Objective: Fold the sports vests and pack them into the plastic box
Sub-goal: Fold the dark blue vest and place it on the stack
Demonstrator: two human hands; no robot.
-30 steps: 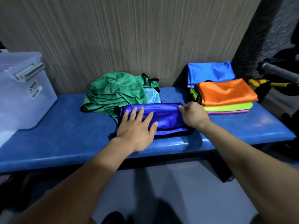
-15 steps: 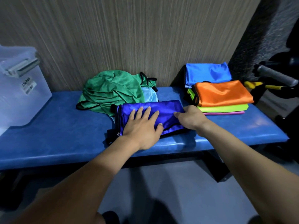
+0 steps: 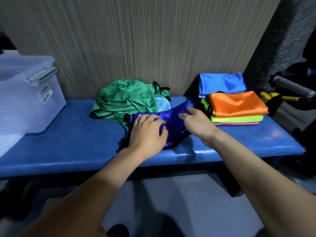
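Observation:
A folded dark blue vest (image 3: 172,117) with black trim lies on the blue padded bench (image 3: 77,134). My left hand (image 3: 147,132) grips its left part with curled fingers. My right hand (image 3: 193,120) pinches its right end and holds that end lifted off the bench. Behind it lies a crumpled green vest (image 3: 124,100) over a light blue one (image 3: 162,104). At the right stands a stack of folded vests: orange (image 3: 236,104) on top, lime (image 3: 236,118) and pink (image 3: 237,124) below, with a bright blue one (image 3: 222,82) behind. The translucent plastic box (image 3: 25,98) sits at the bench's left end.
A wood-grain wall panel (image 3: 136,40) rises directly behind the bench. A grey handle (image 3: 292,88) with yellow parts and dark equipment stands off the right end. Grey floor lies under the front edge.
My right hand has lifted the dark blue vest's right end up off the bench. My left hand's fingers have curled into the fabric, which now bunches instead of lying flat.

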